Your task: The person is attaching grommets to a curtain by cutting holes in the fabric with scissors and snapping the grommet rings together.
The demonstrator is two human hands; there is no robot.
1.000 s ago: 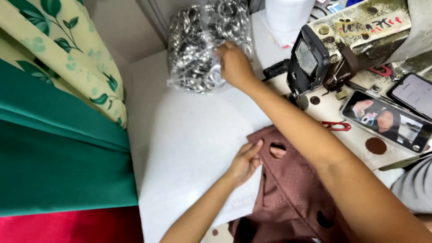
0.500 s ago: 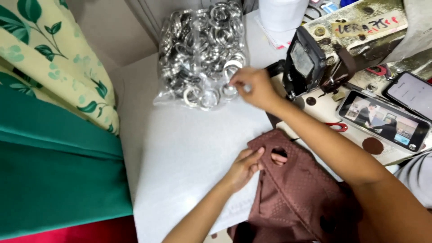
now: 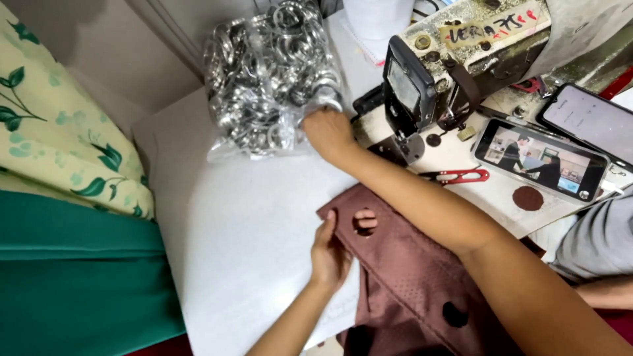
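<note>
Fabric (image 3: 422, 277) of a brownish-red colour, pierced by round holes, is spread over the near part of the white tabletop (image 3: 244, 217), and its edge is pinched by the left hand (image 3: 333, 250): the thumb is laid on top, while the fingers are tucked underneath, two fingertips being seen through one hole. The right arm is stretched across this fabric towards the far side. Beyond the left hand, the right hand (image 3: 328, 132) is pressed against a clear plastic bag (image 3: 267, 79) filled with shiny metal rings; its fingers are curled at the bag's near right corner, but whether a ring is gripped cannot be told. The bag is lying on the tabletop, just left of the right hand. To the right of the right hand, a sewing machine (image 3: 448, 59) is set, with its foot close to the wrist. Further right of the arm, red-handled snips (image 3: 455, 175), a small brown fabric disc (image 3: 527, 198) and two phones (image 3: 541, 158) are laid side by side. Left of both hands, folded green cloth (image 3: 72, 277) and leaf-printed cloth (image 3: 59, 145) are piled beside the tabletop.
</note>
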